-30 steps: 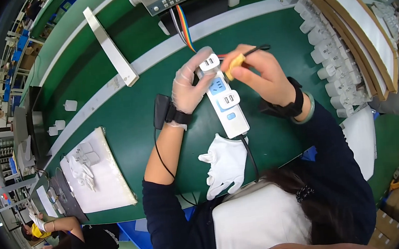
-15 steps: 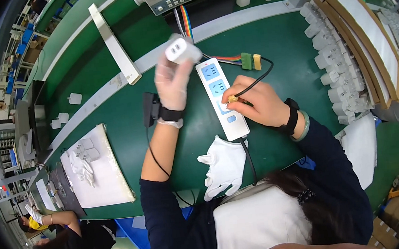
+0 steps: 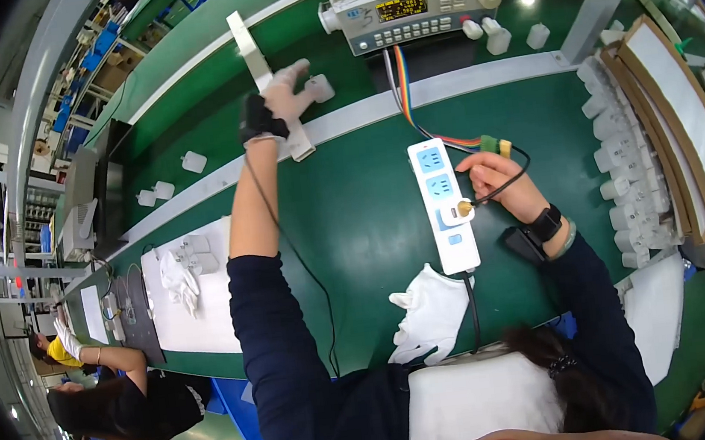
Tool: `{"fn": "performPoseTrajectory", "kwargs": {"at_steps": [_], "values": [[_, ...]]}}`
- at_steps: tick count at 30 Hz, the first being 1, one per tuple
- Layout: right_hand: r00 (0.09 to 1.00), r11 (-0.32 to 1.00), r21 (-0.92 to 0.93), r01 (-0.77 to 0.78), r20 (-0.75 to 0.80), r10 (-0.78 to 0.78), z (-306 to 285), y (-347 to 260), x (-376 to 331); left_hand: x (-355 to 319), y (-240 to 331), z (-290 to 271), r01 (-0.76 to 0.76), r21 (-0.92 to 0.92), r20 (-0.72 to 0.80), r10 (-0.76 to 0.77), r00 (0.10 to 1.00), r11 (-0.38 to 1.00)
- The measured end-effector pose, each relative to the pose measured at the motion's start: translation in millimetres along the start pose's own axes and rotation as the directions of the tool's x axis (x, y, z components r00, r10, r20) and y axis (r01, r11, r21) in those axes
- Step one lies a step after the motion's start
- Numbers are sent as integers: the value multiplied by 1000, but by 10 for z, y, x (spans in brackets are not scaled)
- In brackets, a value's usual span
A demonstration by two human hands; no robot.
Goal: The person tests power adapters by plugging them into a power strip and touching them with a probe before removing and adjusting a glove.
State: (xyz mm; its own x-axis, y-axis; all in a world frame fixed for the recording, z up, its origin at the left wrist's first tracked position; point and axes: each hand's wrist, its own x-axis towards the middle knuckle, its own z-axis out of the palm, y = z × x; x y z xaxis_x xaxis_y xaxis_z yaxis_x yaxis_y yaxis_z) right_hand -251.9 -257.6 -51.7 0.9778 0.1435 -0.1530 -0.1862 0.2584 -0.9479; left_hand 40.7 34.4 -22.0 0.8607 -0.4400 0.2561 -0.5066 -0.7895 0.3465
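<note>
My left hand (image 3: 285,98), in a thin translucent glove, reaches over the metal rail at the far side. Its fingers are spread, with a small white charger (image 3: 320,88) at the thumb tip. My right hand (image 3: 506,188) hovers just right of a white power strip (image 3: 462,253), fingers loosely bent and apart, holding nothing. In the strip's lower socket sits a white charger (image 3: 448,214). A gold-coloured plug (image 3: 465,207) is in it, and its black cable arcs over my right hand to a green and yellow connector (image 3: 495,146).
A bench instrument (image 3: 412,7) with a lit display stands beyond the rail. White chargers (image 3: 622,166) line the right side beside cardboard trays (image 3: 679,134). A white glove (image 3: 433,313) lies near me. A person (image 3: 125,390) works at the left.
My left hand has carried the white charger away from the strip, over the rail to the far left, and opened. My right hand has let go of the gold-coloured plug.
</note>
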Motion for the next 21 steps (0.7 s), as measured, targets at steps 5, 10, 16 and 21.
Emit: {"fn": "performPoseTrajectory", "kwargs": {"at_steps": [5, 10, 16, 21], "values": [[997, 997, -38, -73, -30, 72, 70, -111, -4, -96, -1004, -539, -145, 400, -195, 238, 951, 905], [994, 994, 68, -85, -59, 89, 39, -81, 10, -778, -2140, -594, 166, 811, 119, -434, 893, 562], [993, 992, 71, -103, -53, 107, 51, -107, 41, -727, -1474, -642, 216, 441, -139, -171, 975, 871], [990, 995, 36, -98, -98, 101, 3, -63, 18, -705, 164, -309, -66, -825, -69, 16, 997, 562]]}}
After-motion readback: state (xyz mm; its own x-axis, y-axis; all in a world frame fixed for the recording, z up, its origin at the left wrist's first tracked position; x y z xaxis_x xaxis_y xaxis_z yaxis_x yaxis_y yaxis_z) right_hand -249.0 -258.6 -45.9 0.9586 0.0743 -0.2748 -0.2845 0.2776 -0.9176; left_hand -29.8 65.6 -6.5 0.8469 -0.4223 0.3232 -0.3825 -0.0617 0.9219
